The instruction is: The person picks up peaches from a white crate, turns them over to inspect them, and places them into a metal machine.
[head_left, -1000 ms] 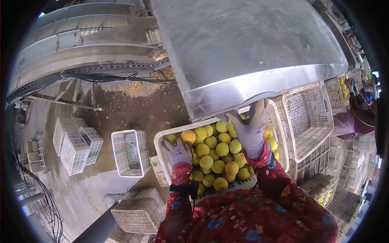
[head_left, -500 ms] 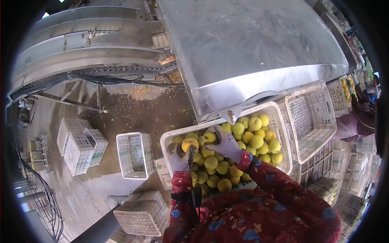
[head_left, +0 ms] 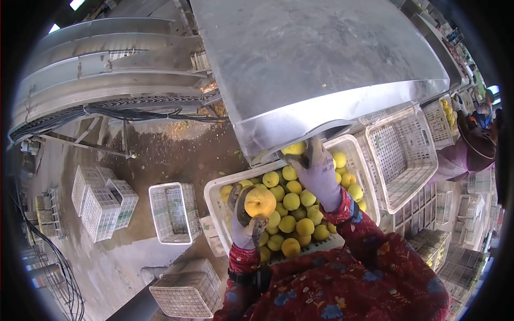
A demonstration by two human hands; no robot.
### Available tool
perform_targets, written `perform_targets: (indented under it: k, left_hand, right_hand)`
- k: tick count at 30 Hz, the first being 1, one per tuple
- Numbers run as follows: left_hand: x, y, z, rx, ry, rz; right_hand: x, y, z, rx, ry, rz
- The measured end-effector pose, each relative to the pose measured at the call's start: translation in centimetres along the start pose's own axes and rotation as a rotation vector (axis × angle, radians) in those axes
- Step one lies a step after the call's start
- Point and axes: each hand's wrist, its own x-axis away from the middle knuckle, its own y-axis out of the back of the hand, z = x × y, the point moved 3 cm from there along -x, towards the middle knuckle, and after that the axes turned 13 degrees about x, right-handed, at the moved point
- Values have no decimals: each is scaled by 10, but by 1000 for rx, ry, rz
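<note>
The left hand (head_left: 242, 231) grips a big orange fruit (head_left: 260, 202) above the left end of the tub (head_left: 360, 163). The right hand (head_left: 317, 174) has a yellow fruit (head_left: 294, 148) between thumb and fingers, just past the far side of the tub, by the edge of the metal hood (head_left: 321, 53). I cannot tell if that fruit touches the hood.

The orange fruit looks big for one hand, so it could roll off if the grip gets loose. Then it might bump the pile (head_left: 292, 201) in the tub and get bruised. The yellow fruit could get scraped if it is pushed on the hood's hard edge. A fruit dropped on the tub's rim could bounce out onto the floor (head_left: 171, 152).

The tub holds lots of yellow and green fruit. A white crate (head_left: 396, 152) with holes in its sides is just right of the tub. Farther right of the tub, a far crate (head_left: 440, 131) has yellow fruit. Left of the tub, a floor crate (head_left: 160, 211) has green marks inside, too small to name.
</note>
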Motion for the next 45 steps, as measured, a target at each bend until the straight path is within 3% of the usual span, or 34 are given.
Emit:
perform_targets:
  k: [2, 4, 6, 7, 10, 12, 13, 16, 17, 19, 21, 23, 26, 29, 32, 34, 35, 38, 39, 42, 43, 45]
  left_hand:
    - [-6, -37, -23, 84, -12, 19]
    - [-7, -41, -24, 131, -16, 65]
    - [-11, -53, -32, 178, -59, 107]
    - [-14, -54, -30, 176, -44, 130]
    - [-17, -55, -17, 125, 19, 194]
    - [-22, -51, -1, 31, 50, 227]
    - [-28, -44, -1, -220, -183, 304]
    - [-15, -45, -9, 303, 116, 28]
    - [-13, -52, -17, 329, 97, 19]
    - [-12, -65, -32, 376, 57, -2]
    - [-12, -65, -34, 386, 14, -37]
    - [-9, -61, -36, 343, 37, -20]
    - [-11, -60, -38, 307, 49, 33]
    - [-16, -66, -29, 152, 35, 103]
    - [-21, -82, -19, 30, -87, 100]
    - [-22, -94, -29, -87, -191, 106]
    - [-23, -98, -36, -405, -259, 175]
    - [-23, -110, -50, -595, -309, 360]
    - [-26, -106, -40, -302, -253, 300]
    - [-27, -97, -31, 152, -184, 131]
    - [-27, -89, -31, 77, -226, 123]
    - [-21, -54, -21, -26, -118, -25]
  right_hand:
    - [-17, -20, -13, 143, 118, -2]
    - [-23, -10, -5, 59, 146, -10]
    - [-6, 31, 9, -244, 77, -11]
    - [6, 44, 21, -288, 156, 185]
    - [37, 42, 43, -286, 415, 253]
    - [48, 40, 37, -260, 289, 230]
    - [50, 38, 34, -250, 229, 219]
    - [29, 31, 20, -122, 64, 10]
    - [16, 15, 7, 69, 85, -55]
    - [-20, -17, -5, 365, 153, 4]
    - [-31, -22, -3, 427, 166, -6]
    - [-28, -3, -9, 268, 118, -69]
    - [10, 26, 4, -292, 62, 89]
    - [37, 42, 40, -135, 501, 175]
    - [54, 26, 30, -203, 271, 57]
    - [59, 28, 30, -88, 264, 23]
    - [60, 28, 29, -80, 248, 28]
    - [59, 29, 28, -189, 119, 67]
    - [58, 28, 28, -249, 59, 84]
    - [48, 25, 25, -212, -39, 44]
    - [42, 17, 19, -215, -66, 5]
    - [17, 6, 10, 122, -43, 21]
